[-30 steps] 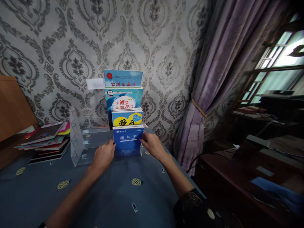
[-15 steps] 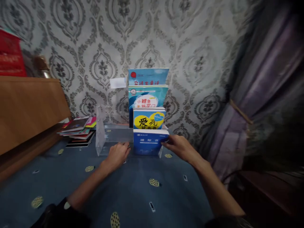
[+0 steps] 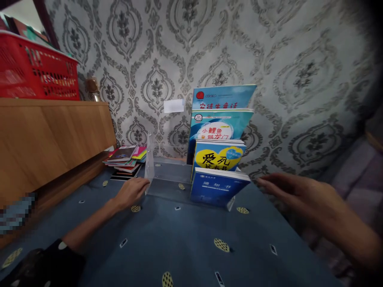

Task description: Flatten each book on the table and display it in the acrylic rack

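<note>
A clear plastic tiered rack [image 3: 170, 187] stands on the table against the wall. In its right part several thin books lean in a stepped column: a dark blue booklet [image 3: 220, 189] in front, a yellow and blue book [image 3: 206, 159] behind it, then a teal book [image 3: 230, 119] and a taller blue book [image 3: 236, 93] at the back. My left hand [image 3: 131, 193] is at the rack's left front corner, fingers loosely bent and holding nothing visible; whether it touches the rack is unclear. To the right of the books, apart from them, my right hand [image 3: 302, 195] is open with fingers stretched.
A stack of books and booklets [image 3: 127, 159] lies left of the rack, beside a wooden cabinet [image 3: 54, 131]. A red plastic basket [image 3: 56, 75] sits on the cabinet. Blue patterned cloth [image 3: 167, 239] covers the table; a purple-grey curtain [image 3: 353, 175] hangs at the right.
My right hand has let go of the dark blue booklet's edge and moved right. My left hand has moved left along the rack's front to its corner. The view has turned left.
</note>
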